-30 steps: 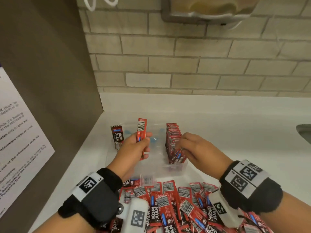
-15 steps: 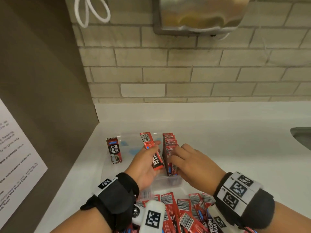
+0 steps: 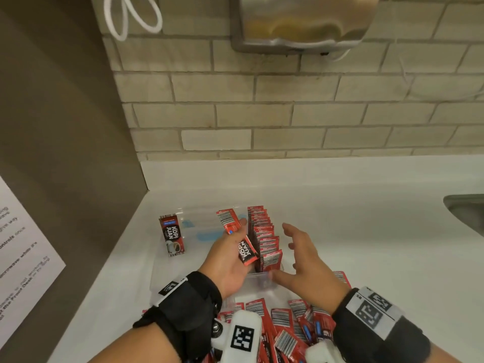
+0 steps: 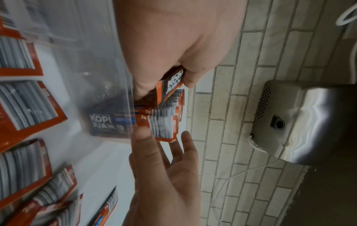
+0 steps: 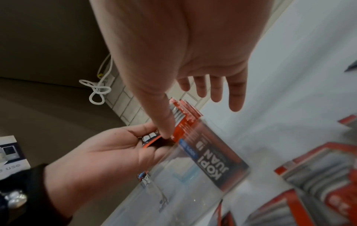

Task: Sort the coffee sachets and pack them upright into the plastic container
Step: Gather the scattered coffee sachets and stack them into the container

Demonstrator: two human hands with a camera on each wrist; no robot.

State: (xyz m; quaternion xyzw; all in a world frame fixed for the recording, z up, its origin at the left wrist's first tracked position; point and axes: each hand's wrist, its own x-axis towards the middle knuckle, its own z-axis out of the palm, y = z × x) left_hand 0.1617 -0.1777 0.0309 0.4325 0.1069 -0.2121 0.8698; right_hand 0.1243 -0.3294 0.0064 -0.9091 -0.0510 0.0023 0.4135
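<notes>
While the head view shows both hands over the clear plastic container (image 3: 167,273) on the white counter (image 3: 340,231), only the wrist views show the grip closely. Left hand (image 3: 227,260) holds one red coffee sachet (image 3: 237,235) tilted, pinched between thumb and fingers, barcode end up and away from the wrist; left wrist view shows the thumb (image 4: 193,76) curled over its printed end. Right hand (image 3: 306,260) is spread, fingers straight, holding nothing; right wrist view shows its thumb (image 5: 164,119) reaching toward the near end of the packed row. That row of upright sachets (image 3: 264,239) stands in the container between the two hands, just right of the held sachet and left of the right fingers. Whether the right thumb touches the row or the container wall: cannot tell. A single sachet (image 3: 171,235) stands upright beyond the left hand, to its left, by the container's left wall. Loose sachets (image 3: 282,320) lie in a heap under both wrists, nearer the body than the container. Head view alone shows a steel wall unit (image 3: 301,22) above and a printed notice (image 3: 23,244) far left of the left hand.
</notes>
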